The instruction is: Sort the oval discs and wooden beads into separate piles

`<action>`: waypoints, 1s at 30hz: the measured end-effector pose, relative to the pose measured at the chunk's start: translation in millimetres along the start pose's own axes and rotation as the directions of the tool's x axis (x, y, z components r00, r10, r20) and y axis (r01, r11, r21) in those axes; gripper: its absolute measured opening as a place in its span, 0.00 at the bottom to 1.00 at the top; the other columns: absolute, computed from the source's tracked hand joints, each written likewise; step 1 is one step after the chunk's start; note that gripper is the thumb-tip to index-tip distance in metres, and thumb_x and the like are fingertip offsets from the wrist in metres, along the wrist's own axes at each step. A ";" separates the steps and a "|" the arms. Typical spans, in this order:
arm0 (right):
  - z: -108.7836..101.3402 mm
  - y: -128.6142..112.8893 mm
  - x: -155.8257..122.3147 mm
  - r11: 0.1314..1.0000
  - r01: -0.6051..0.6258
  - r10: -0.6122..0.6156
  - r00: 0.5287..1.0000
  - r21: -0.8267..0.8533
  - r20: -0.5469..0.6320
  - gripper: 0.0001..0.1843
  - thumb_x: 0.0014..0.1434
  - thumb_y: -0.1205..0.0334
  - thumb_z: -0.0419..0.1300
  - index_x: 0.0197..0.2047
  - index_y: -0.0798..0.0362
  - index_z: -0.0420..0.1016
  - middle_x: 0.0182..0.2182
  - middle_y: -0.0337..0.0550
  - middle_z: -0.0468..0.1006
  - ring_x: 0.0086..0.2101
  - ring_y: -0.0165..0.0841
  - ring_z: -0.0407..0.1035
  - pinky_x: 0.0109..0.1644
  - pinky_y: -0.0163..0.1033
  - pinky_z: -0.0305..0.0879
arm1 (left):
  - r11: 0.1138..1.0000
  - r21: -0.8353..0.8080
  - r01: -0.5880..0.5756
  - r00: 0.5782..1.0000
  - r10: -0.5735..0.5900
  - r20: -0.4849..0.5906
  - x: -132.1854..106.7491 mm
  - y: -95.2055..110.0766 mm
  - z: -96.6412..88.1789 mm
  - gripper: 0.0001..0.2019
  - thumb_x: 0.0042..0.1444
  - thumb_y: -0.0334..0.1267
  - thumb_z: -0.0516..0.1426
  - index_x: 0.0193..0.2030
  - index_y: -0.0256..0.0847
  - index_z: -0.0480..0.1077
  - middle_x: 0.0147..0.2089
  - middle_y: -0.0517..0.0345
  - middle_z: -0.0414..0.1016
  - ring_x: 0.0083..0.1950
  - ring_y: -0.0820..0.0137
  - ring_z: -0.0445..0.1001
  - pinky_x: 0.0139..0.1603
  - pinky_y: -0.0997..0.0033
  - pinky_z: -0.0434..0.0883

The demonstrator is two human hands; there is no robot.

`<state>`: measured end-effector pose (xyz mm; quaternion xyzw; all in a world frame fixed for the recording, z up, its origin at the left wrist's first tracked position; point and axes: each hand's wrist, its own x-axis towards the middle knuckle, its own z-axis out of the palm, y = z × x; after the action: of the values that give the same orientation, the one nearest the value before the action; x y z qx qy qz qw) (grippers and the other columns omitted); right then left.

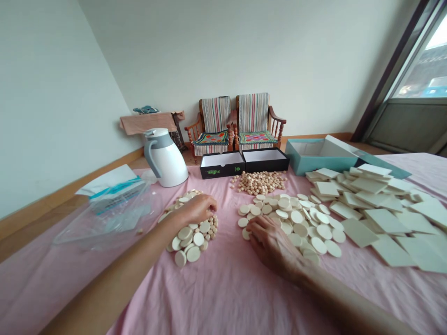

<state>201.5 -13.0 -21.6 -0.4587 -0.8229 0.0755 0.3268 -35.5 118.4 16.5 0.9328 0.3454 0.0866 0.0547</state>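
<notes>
My left hand (200,208) hovers over the mixed pile on the left, fingers curled together. What they hold, if anything, is hidden. Below it lie pale round wooden discs (193,253) and small wooden beads (212,225). My right hand (270,239) reaches to the near left edge of a larger heap of wooden discs (296,217). Its fingers are bent down and pressed together on a wooden disc (246,233) that shows partly beside the fingertips. Behind that heap is a pile of small wooden beads (260,183).
Square pale wooden tiles (387,220) are heaped at right, before a teal box (314,164). Two black open boxes (223,171) stand at the back. A white jug (167,160) and clear plastic bags (115,214) are at left on the pink cloth (223,298).
</notes>
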 end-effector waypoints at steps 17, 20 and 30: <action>1.6 2.2 1.0 1.000 -0.020 0.020 0.999 0.012 0.026 0.07 0.59 0.73 0.51 0.35 0.53 0.67 0.34 0.44 0.69 0.36 0.34 0.62 0.41 0.40 0.60 | 0.989 -0.093 0.110 0.992 -0.115 -0.044 43.1 7.0 5.7 0.06 0.44 0.27 0.57 0.28 0.39 0.75 0.28 0.59 0.78 0.30 0.71 0.75 0.30 0.78 0.66; 2.5 3.1 0.4 1.000 -0.020 0.020 1.000 0.016 0.018 0.08 0.60 0.73 0.51 0.35 0.53 0.67 0.34 0.44 0.69 0.35 0.34 0.62 0.41 0.40 0.60 | 0.973 -0.124 0.195 0.960 -0.215 -0.181 76.2 5.9 9.2 0.10 0.51 0.30 0.54 0.38 0.37 0.75 0.36 0.55 0.79 0.36 0.70 0.76 0.37 0.76 0.69; 4.1 3.9 -0.8 1.000 -0.001 0.002 1.000 -0.019 0.031 0.07 0.60 0.71 0.51 0.33 0.53 0.66 0.33 0.43 0.68 0.35 0.34 0.62 0.41 0.40 0.60 | 0.987 -0.147 0.060 0.998 -0.057 0.019 39.0 14.2 0.0 0.07 0.45 0.28 0.58 0.32 0.39 0.76 0.31 0.60 0.79 0.32 0.72 0.75 0.33 0.79 0.67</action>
<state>202.0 -10.7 -26.9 -0.4612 -0.8281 0.0749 0.3096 2.6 133.1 23.6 0.9163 0.3649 0.1032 0.1286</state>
